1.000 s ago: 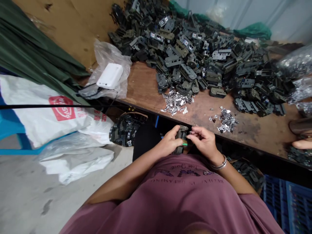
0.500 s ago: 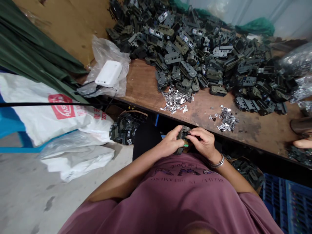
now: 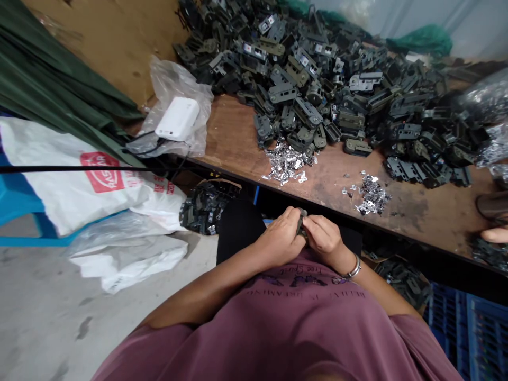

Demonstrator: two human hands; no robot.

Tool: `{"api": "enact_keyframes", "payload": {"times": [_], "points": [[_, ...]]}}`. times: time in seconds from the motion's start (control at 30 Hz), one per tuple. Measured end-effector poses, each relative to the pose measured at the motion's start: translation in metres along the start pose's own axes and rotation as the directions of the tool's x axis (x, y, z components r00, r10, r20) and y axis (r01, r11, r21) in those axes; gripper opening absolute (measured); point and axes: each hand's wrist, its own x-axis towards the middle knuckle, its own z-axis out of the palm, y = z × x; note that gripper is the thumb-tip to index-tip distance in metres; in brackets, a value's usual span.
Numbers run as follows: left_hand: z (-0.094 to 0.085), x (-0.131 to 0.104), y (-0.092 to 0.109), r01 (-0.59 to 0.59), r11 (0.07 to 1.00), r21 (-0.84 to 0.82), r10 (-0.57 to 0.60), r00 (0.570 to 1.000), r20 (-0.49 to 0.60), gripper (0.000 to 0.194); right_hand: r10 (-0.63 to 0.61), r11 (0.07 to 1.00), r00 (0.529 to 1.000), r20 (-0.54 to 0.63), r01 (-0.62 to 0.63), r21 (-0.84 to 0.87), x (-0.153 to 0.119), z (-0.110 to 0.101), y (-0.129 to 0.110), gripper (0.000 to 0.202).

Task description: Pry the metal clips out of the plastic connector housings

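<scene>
Close to my body, below the table edge, my left hand [image 3: 281, 237] is wrapped round a dark grey-green plastic housing [image 3: 300, 222]. Only a narrow strip of the housing shows between my hands. My right hand [image 3: 323, 235] is closed, with its thumb and fingertips pressed on the housing's right side. Whether a small part is also pinched there is hidden. On the table just beyond lie two heaps of small shiny metal clips, a larger heap [image 3: 288, 163] and a smaller heap [image 3: 373, 194].
A big pile of similar housings [image 3: 309, 79] covers the back of the wooden table [image 3: 230, 132]. A white device [image 3: 178, 119] rests on clear plastic at left. Boxes of housings [image 3: 204, 206] stand under the table. Another person's hand [image 3: 494, 234] shows at the right edge.
My left hand has rolled over the housing and now covers most of it. The green piece under my thumb is out of sight. My right hand has shifted slightly left, against the housing.
</scene>
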Motion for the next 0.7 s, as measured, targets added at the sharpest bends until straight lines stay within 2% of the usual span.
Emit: {"api": "enact_keyframes", "payload": {"times": [0.1, 0.17, 0.27, 0.33, 0.37, 0.47, 0.6, 0.7], "points": [[-0.001, 0.000, 0.002, 0.030, 0.999, 0.022, -0.030, 0.999, -0.014, 0.013, 0.004, 1.000, 1.000, 0.031, -0.005, 0.026, 0.004, -0.004, 0.000, 0.030], [-0.002, 0.001, 0.003, 0.032, 0.999, -0.032, -0.034, 0.998, -0.062, 0.016, 0.029, 0.995, 0.999, 0.035, -0.032, 0.099, 0.011, -0.012, -0.001, 0.029], [-0.007, 0.002, 0.002, -0.038, 0.989, -0.141, 0.015, 0.987, -0.160, 0.038, 0.159, 0.972, 0.987, 0.001, -0.157, 0.176, 0.020, -0.024, -0.003, 0.034], [-0.010, 0.003, 0.001, -0.113, 0.978, -0.176, 0.073, 0.972, -0.222, 0.048, 0.268, 0.948, 0.963, -0.039, -0.256, 0.187, 0.020, -0.028, -0.004, 0.035], [-0.011, 0.003, 0.001, -0.151, 0.972, -0.181, 0.103, 0.962, -0.252, 0.045, 0.303, 0.938, 0.952, -0.045, -0.290, 0.191, 0.019, -0.028, -0.004, 0.032], [-0.012, 0.002, -0.002, -0.228, 0.962, -0.149, 0.165, 0.924, -0.345, 0.016, 0.318, 0.928, 0.948, 0.001, -0.311, 0.203, 0.011, -0.025, -0.007, 0.021], [-0.012, 0.001, -0.006, -0.243, 0.969, -0.045, 0.198, 0.874, -0.444, 0.022, 0.297, 0.929, 0.954, 0.036, -0.297, 0.220, 0.005, -0.020, -0.010, 0.016], [-0.015, 0.001, -0.007, -0.212, 0.973, -0.087, 0.145, 0.863, -0.483, 0.023, 0.303, 0.927, 0.952, 0.047, -0.306, 0.215, 0.006, -0.021, -0.009, 0.015]]}}
